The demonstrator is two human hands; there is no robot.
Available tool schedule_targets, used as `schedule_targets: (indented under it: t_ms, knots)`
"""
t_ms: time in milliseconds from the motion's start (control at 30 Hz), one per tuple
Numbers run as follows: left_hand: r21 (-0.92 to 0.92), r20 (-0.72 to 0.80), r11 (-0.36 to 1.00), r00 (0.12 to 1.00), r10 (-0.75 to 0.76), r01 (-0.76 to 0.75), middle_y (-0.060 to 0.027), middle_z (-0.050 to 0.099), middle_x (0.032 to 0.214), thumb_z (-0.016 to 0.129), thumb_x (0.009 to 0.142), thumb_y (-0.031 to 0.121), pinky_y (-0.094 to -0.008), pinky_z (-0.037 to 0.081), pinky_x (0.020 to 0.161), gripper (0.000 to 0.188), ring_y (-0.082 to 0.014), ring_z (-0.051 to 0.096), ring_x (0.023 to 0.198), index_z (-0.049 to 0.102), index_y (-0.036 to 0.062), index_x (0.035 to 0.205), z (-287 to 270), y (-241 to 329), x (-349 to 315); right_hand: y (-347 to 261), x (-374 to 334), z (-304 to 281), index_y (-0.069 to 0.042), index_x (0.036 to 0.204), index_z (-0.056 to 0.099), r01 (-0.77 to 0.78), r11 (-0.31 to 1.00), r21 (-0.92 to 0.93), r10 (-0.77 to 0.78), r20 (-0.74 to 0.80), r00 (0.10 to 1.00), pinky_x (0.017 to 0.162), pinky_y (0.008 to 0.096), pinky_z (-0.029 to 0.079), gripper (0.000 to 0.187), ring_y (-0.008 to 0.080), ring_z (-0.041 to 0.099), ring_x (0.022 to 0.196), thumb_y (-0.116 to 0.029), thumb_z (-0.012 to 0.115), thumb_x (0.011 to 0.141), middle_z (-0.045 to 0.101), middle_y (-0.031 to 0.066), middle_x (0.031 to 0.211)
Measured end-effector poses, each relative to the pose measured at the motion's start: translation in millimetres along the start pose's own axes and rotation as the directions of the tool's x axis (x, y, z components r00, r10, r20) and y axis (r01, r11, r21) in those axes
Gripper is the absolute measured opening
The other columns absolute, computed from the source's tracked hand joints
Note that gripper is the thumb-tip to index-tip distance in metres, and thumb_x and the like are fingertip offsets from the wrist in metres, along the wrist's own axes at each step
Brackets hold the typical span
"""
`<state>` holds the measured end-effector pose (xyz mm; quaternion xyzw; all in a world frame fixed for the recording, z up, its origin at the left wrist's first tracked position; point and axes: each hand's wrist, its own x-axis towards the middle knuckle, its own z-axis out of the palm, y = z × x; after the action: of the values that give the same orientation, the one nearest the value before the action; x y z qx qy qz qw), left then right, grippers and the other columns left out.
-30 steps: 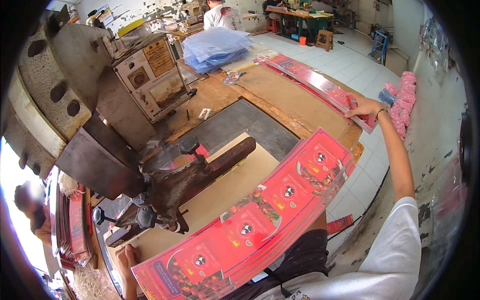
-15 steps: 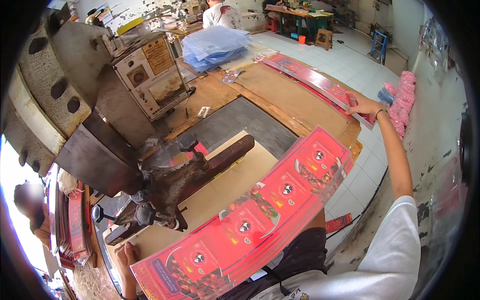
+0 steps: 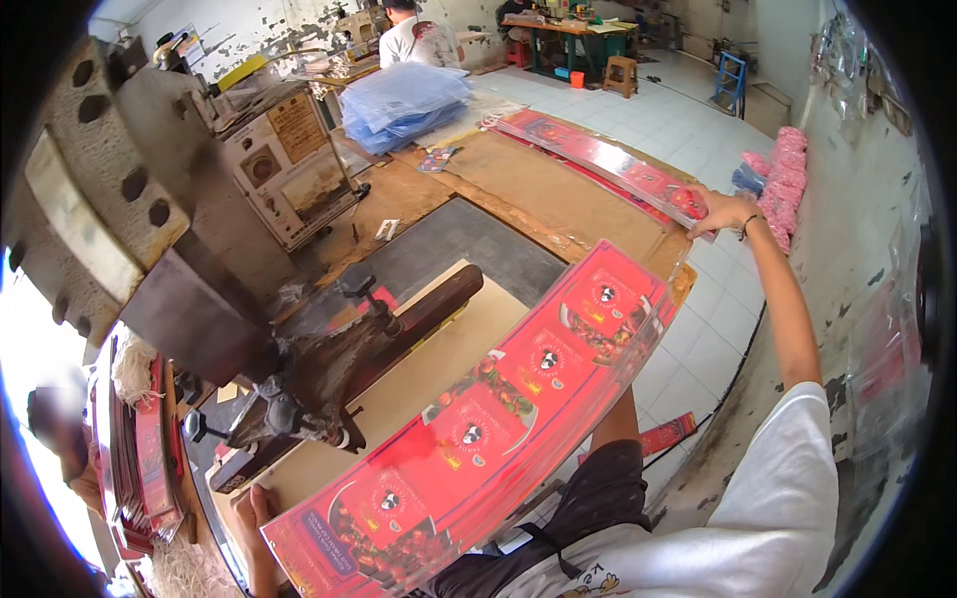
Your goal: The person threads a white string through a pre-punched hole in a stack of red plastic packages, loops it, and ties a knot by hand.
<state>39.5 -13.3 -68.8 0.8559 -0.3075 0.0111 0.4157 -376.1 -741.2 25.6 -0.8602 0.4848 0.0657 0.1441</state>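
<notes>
Closest to me, the stack of red food-printed sheets [image 3: 471, 434] slants over the front edge of a cream board [image 3: 454, 344], its layers slightly fanned along the lower edge. The left hand [image 3: 252, 533] is curled at the stack's left end; I can't tell whether it pinches the sheets or only rests against them. I'd keep that end steady there and square the loose edges, since slick plastic probably slides easily.

Just beyond stands the dark metal press head [image 3: 339, 374], its clamp knobs [image 3: 284, 414] near the board; I'd keep fingers well out from under it.

Further off on the right, the right hand [image 3: 726, 213] grasps the near end of a long pile of red printed strips [image 3: 598, 164] on the table. I'd judge a firm, level hold best, so the strips neither bow nor shed layers.

Past that lie a heap of bluish clear film [image 3: 404, 108] and a seated co-worker's back [image 3: 424, 42].
</notes>
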Motion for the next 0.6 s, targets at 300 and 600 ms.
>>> schedule_targets:
  t_ms: [300, 600]
  knots:
    - [-0.008, 0.112, 1.000, 0.994, 0.015, -0.014, -0.0028, 0.044, 0.052, 0.043, 0.104, 0.028, -0.0346, 0.033, 0.047, 0.051, -0.0112, 0.039, 0.050, 0.051, 0.0000, 0.061, -11.9, 6.2, 2.4, -83.8, -61.7, -3.1, -0.005, 0.132, 0.052, 0.541, 0.814, -0.212, -0.536, -0.634, 0.558, 0.106, 0.0431, 0.038, 0.051, 0.0359, 0.050, 0.123, -0.012, 0.068, 0.084, 0.055, 0.0178, 0.130]
    - [0.115, -0.162, 0.940, 0.928, 0.335, -0.320, -0.0130, 0.045, 0.054, 0.049, 0.100, 0.016, -0.0386, 0.034, 0.047, 0.044, -0.0249, 0.043, 0.044, 0.047, -0.0022, 0.061, -22.9, 7.4, -6.0, -353.1, -230.1, 64.0, -0.014, 0.090, 0.067, 0.869, -0.398, -0.295, -0.839, -0.266, -0.475, 0.068, 0.0310, 0.048, 0.013, 0.0158, 0.055, 0.068, -0.017, 0.068, 0.077, 0.056, -0.0015, 0.075]
